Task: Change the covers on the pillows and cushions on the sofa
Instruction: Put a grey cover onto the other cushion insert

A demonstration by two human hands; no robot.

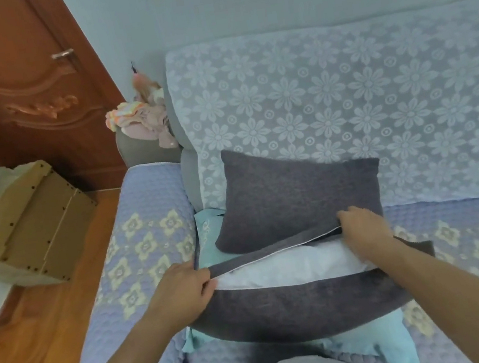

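Left hand point(183, 289) pinches the grey cover's point(297, 306) open end. Right hand point(363, 229) grips the upper edge, apparently curled. White insert point(288, 268) shows inside. Cushion lies on sofa point(145, 226), before second cushion point(293, 195).

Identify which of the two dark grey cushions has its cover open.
The nearer cushion, gripped by both hands: its white insert shows. The one leaning on the backrest is closed.

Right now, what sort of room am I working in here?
Most likely a home living room. A sofa with a floral lace throw stands against the wall, a carved wooden door is beside it, and both hands, left hand and right hand, work a dark grey cushion cover.
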